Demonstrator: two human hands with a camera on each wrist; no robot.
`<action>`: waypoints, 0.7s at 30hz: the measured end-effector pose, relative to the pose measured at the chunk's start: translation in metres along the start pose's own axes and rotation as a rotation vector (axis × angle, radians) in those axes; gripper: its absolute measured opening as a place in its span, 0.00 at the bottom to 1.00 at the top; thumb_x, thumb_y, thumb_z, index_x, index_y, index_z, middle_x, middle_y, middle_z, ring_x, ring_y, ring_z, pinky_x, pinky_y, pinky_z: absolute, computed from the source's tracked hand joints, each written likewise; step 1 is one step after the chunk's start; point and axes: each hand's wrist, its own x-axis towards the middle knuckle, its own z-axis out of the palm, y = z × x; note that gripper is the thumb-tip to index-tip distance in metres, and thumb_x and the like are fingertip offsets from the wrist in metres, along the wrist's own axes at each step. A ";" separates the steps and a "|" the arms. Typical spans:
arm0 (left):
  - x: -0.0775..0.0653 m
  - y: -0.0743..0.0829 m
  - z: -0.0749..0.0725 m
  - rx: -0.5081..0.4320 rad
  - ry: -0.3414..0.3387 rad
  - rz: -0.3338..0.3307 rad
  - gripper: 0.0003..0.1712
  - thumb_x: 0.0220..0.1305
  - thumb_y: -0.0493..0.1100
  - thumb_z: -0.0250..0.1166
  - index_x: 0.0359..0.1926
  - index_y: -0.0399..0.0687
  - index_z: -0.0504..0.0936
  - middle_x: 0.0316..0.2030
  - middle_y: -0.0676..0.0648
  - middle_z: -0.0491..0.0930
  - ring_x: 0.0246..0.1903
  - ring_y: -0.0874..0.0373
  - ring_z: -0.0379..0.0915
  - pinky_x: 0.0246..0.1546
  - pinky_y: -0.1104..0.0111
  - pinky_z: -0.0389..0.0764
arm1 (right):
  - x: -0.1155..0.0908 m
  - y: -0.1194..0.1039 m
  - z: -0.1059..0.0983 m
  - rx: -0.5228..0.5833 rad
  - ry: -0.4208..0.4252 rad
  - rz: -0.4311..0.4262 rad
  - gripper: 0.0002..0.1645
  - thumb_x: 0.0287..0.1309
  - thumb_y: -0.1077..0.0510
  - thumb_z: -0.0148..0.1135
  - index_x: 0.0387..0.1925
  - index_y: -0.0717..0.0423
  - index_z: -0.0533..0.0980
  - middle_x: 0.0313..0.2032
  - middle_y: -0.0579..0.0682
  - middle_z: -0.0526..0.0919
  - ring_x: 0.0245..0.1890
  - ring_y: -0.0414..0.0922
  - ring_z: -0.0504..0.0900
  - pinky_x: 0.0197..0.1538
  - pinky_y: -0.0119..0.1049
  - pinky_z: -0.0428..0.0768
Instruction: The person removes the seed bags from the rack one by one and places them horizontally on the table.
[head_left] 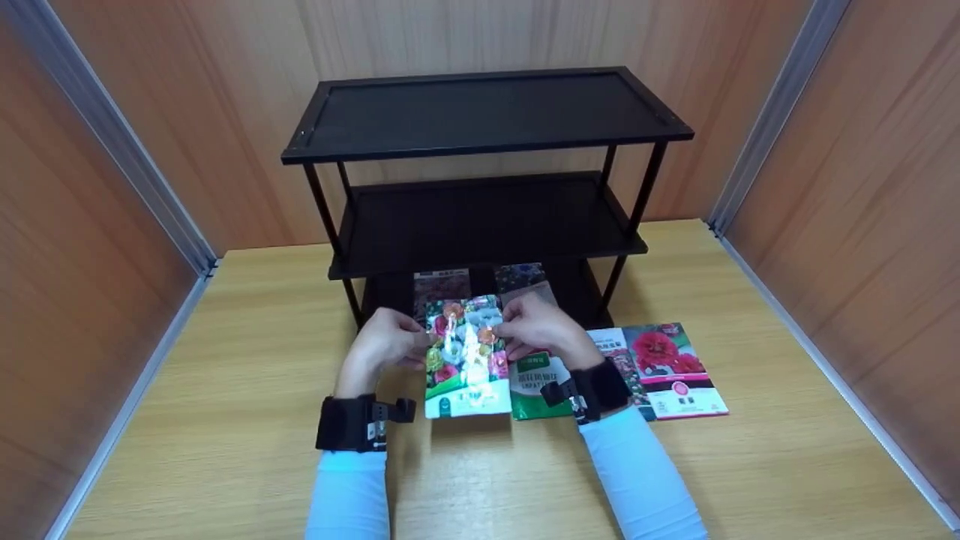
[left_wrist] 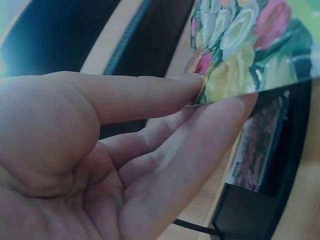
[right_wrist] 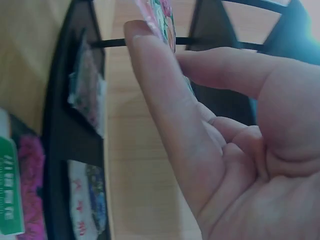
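Between both hands a flower seed packet (head_left: 469, 367) with colourful blooms and a white lower band is held up in front of the shelf rack. My left hand (head_left: 388, 339) pinches its left edge; in the left wrist view, the thumb lies on the printed face of the packet (left_wrist: 240, 55) and a finger is beneath. On the opposite edge my right hand (head_left: 546, 327) pinches it between thumb and forefinger, the packet (right_wrist: 165, 22) showing nearly edge-on in the right wrist view. Partly under the right hand and wrist lies a green-and-white seed packet (head_left: 529, 386).
A black three-tier rack (head_left: 487, 112) stands against the back wall. On its bottom shelf lie a dull pinkish packet (head_left: 442, 283) and a dark blue-flowered packet (head_left: 521, 277). To the right, a red-flowered packet (head_left: 679, 375) overlaps a pink-flowered packet (head_left: 611, 343) on the wooden table (head_left: 247, 450).
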 end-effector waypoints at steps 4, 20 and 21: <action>0.005 -0.006 0.002 0.033 -0.004 -0.035 0.05 0.66 0.34 0.69 0.36 0.33 0.86 0.37 0.39 0.85 0.28 0.50 0.86 0.36 0.58 0.89 | 0.006 0.008 0.004 -0.005 -0.003 0.012 0.05 0.66 0.62 0.66 0.38 0.61 0.79 0.35 0.58 0.86 0.23 0.45 0.85 0.41 0.49 0.89; 0.018 -0.025 0.013 0.107 -0.077 -0.111 0.06 0.61 0.33 0.73 0.32 0.32 0.85 0.27 0.38 0.87 0.24 0.50 0.86 0.30 0.61 0.88 | 0.016 0.031 0.009 -0.099 -0.091 0.062 0.07 0.63 0.63 0.69 0.32 0.64 0.87 0.26 0.58 0.88 0.22 0.46 0.88 0.37 0.47 0.89; 0.019 -0.025 0.014 0.107 -0.087 -0.118 0.06 0.61 0.32 0.73 0.32 0.32 0.85 0.27 0.38 0.87 0.24 0.50 0.86 0.29 0.61 0.88 | 0.017 0.031 0.009 -0.109 -0.093 0.072 0.07 0.63 0.62 0.69 0.32 0.63 0.88 0.26 0.58 0.88 0.22 0.46 0.88 0.37 0.47 0.89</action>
